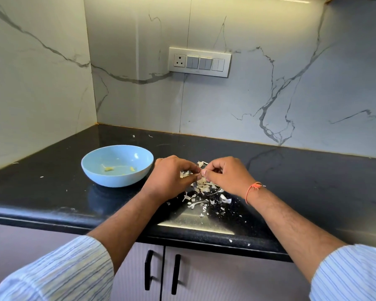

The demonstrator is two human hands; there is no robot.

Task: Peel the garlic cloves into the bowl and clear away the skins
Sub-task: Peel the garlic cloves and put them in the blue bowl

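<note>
Fingertips of the left hand (172,174) and right hand (224,173) meet, pinching a small garlic clove (201,171) above scattered white papery skins (204,187), beside the pale blue bowl (117,165).

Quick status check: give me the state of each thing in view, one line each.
Bowl: upright on the counter, a few peeled pieces inside.
Left hand: fingertips pinching something small, too hidden to identify.
Right hand: fingertips pinching the same spot.
Garlic skins: loose, scattered on the counter under the hands.
Cabinet doors: closed.
</note>
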